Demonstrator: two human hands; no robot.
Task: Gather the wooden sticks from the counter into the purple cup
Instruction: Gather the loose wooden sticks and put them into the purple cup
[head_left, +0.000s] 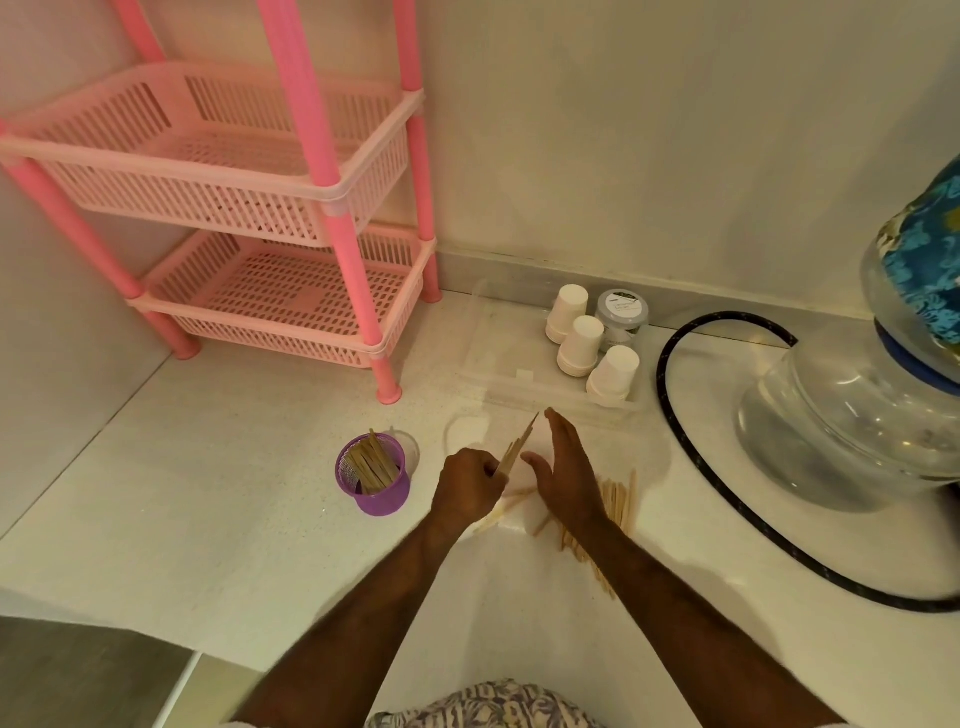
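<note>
Several wooden sticks (516, 451) gripped in left-hand fingers (480, 470).

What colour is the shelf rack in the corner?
Pink: the rack has bright pink posts and paler pink baskets, seen in the head view.

White speckled worktop (218, 499) meets plain cream walls (623, 130) in a corner. At 10 o'clock stands a pink two-tier rack (270, 208). At 1 o'clock lies a clear tray (498, 364) holding white cups (582, 345) and a jar (621, 317). At 3 o'clock: glass vessel (852, 415), black hose (691, 441). Warm, dim lighting.
</note>
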